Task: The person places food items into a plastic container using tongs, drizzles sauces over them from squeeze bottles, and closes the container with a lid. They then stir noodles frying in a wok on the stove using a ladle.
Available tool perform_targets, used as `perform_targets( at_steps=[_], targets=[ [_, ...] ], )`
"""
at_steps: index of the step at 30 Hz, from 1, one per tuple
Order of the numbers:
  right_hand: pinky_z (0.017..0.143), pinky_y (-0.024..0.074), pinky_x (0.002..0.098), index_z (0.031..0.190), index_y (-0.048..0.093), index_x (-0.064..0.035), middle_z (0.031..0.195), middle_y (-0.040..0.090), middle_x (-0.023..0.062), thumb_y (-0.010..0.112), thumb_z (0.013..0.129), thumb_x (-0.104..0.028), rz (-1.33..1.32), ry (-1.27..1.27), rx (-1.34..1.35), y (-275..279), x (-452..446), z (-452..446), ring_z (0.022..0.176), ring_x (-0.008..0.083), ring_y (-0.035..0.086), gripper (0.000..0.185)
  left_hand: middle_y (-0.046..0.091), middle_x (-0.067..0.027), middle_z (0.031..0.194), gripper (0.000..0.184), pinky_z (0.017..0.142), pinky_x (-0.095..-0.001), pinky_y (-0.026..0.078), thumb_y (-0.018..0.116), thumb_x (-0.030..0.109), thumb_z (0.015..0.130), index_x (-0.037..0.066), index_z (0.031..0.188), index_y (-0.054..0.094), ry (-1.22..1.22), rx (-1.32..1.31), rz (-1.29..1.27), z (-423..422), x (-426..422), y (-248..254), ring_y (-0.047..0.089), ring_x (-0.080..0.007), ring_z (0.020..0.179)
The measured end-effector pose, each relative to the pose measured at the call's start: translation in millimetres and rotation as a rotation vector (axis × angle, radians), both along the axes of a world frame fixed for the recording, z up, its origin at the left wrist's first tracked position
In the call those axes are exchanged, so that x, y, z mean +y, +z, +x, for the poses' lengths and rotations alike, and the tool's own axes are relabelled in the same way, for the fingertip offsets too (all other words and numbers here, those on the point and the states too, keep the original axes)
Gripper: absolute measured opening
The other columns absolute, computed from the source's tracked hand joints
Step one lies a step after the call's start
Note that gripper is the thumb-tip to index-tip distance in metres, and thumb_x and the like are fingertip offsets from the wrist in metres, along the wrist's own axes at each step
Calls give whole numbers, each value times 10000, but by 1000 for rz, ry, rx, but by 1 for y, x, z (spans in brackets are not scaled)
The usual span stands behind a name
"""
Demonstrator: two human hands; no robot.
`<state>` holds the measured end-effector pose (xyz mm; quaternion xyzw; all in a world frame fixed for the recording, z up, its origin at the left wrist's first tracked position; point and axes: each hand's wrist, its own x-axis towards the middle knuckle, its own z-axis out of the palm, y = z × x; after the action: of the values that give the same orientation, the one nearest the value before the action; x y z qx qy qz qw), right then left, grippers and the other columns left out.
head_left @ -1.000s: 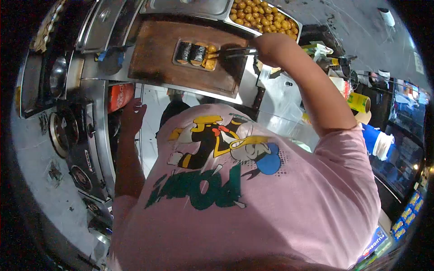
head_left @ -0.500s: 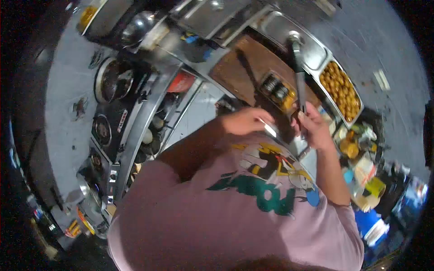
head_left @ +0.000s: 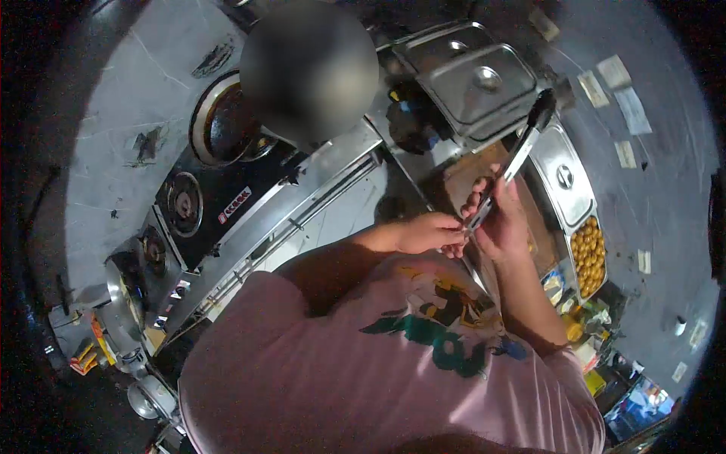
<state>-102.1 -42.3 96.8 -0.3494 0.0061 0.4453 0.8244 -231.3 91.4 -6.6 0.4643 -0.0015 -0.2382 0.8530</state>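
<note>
My right hand (head_left: 505, 223) is wrapped round a pair of metal tongs (head_left: 519, 157) with black tips. The tongs slant up and away, their tips beside a covered steel pan (head_left: 484, 83). At the handle end, the closed fingers of my left hand (head_left: 429, 233) pinch the tongs. Both hands are in front of my body, over the near side of a brown board (head_left: 469, 172). To the right stand a lidded steel pan (head_left: 563, 175) and a pan of small round golden-brown pieces (head_left: 588, 257).
On the left is a stove (head_left: 219, 200) with burners and a dark round pan (head_left: 223, 125). A steel counter edge (head_left: 302, 200) runs between stove and board. Packets and jars (head_left: 578, 333) crowd the lower right. A blurred round patch hides part of the upper middle.
My view has shifted. The tongs have tilted further right, and my left hand has come to their handle end. The box with dark round items on the board no longer shows.
</note>
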Motion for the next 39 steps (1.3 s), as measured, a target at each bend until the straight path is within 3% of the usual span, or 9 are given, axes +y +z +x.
perform_targets(
  at_steps=[7, 9, 11, 13, 17, 21, 28, 35, 39],
  targets=[
    [605, 555, 308, 1317, 608, -31, 1040, 736, 115, 712, 1030, -401, -755, 525, -700, 4, 141, 33, 642, 158, 697, 480, 735, -82, 1125, 342, 930, -337, 546, 732, 297, 1026, 31, 1235, 683, 243, -46, 384, -58, 87, -31, 692, -183, 1088],
    [703, 561, 373, 1359, 589, -22, 993, 733, 165, 707, 1021, -374, -915, 701, -930, 12, 197, 40, 780, 278, 729, 502, 736, -91, 1149, 342, 950, -353, 548, 742, 286, 1017, 30, 1237, 691, 244, -39, 584, -87, 116, -36, 696, -198, 1094],
    [847, 579, 459, 1357, 570, 17, 1039, 741, 259, 723, 994, -415, -901, 481, -1686, -25, 252, 52, 949, 414, 741, 585, 735, -97, 1160, 318, 950, -374, 552, 732, 271, 1015, 50, 1242, 706, 126, -162, 903, -112, 140, -46, 702, -212, 1070],
    [959, 553, 518, 1394, 534, 17, 1122, 725, 303, 725, 973, -461, -979, 536, -1662, -51, 316, 68, 1076, 492, 693, 665, 725, -133, 1186, 282, 959, -384, 554, 685, 273, 1037, 44, 1197, 720, 200, -76, 967, -133, 156, -20, 702, -250, 1094],
    [954, 576, 507, 1158, 748, -49, 1137, 738, 259, 687, 973, -401, -1041, 726, -2147, -112, 408, 90, 1067, 426, 716, 402, 716, -149, 1204, 252, 956, -391, 558, 659, 253, 1047, 52, 1187, 718, 389, 143, 908, -176, 167, -22, 697, -282, 1110],
    [913, 599, 499, 1099, 810, -95, 1152, 765, 167, 679, 885, -282, -1173, 968, -1784, -56, 418, 56, 1084, 360, 735, 314, 720, -91, 1167, 323, 879, -342, 554, 710, 257, 1034, 43, 1275, 677, 611, 370, 566, -220, 168, -70, 675, -169, 1024],
    [844, 587, 513, 1151, 774, -108, 1189, 735, 128, 731, 845, -299, -1038, 596, -1782, -28, 357, 41, 1110, 324, 715, 363, 724, -68, 980, 282, 779, -305, 538, 679, 246, 1018, 15, 1178, 690, 513, 341, 647, -207, 191, -86, 669, -153, 834],
    [842, 550, 532, 1033, 733, -51, 1039, 685, 198, 662, 956, -416, -815, 116, -1731, -5, 97, 28, 968, 433, 677, 380, 703, -71, 971, 262, 769, -307, 534, 648, 216, 1024, 9, 1184, 663, 231, 69, 735, -97, 188, -97, 662, -155, 833],
    [721, 531, 552, 882, 701, 3, 805, 679, 257, 570, 1057, -497, -1069, 97, -1257, 26, -90, -6, 778, 477, 661, 545, 691, -73, 966, 251, 764, -309, 533, 631, 200, 1028, 6, 1188, 648, 37, -457, 858, -30, 179, -130, 659, -156, 833]
  ],
)
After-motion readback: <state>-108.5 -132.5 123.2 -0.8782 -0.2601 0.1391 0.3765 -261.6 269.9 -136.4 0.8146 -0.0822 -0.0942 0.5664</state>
